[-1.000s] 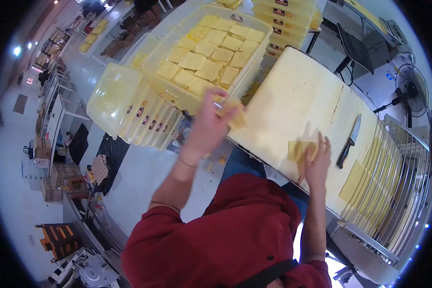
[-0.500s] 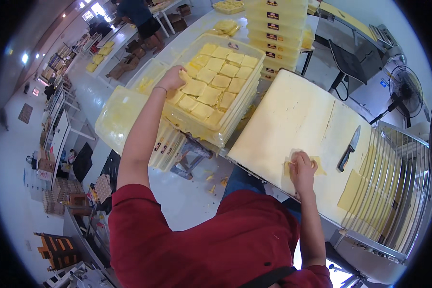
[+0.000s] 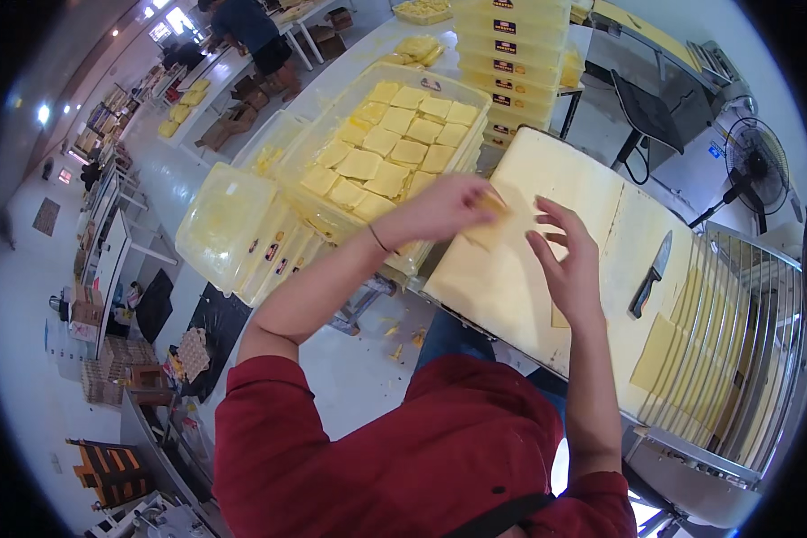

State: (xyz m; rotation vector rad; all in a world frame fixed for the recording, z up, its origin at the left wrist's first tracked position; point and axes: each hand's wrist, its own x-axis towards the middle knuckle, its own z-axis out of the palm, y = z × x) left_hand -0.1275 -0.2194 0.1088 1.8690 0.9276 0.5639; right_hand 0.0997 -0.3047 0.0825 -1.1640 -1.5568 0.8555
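My left hand point(image 3: 462, 206) holds a blurred yellow square sheet point(image 3: 482, 231), perhaps dough, above the left part of the pale board point(image 3: 547, 170). My right hand point(image 3: 567, 247) hovers over the board to its right, fingers apart and curved, holding nothing I can see. Another yellow piece point(image 3: 559, 316) lies mostly hidden behind my right arm. Behind my left hand sits a translucent tub point(image 3: 477, 106) full of layered yellow squares point(image 3: 382, 142). A black-handled knife point(image 3: 647, 284) lies on the board's right, beside long yellow sheets point(image 3: 656, 345) under a metal rack point(image 3: 762, 359).
Stacked translucent tubs point(image 3: 511, 72) stand behind, and more lidded tubs point(image 3: 233, 224) at left. A fan point(image 3: 751, 166) and a black seat point(image 3: 646, 117) are at back right. A person point(image 3: 255, 36) works at a back table. Egg trays point(image 3: 191, 354) lie at lower left.
My left hand has moved from the tub's left part rightward to over the board, a yellow piece in it. My right hand has risen from the board and its fingers have spread.
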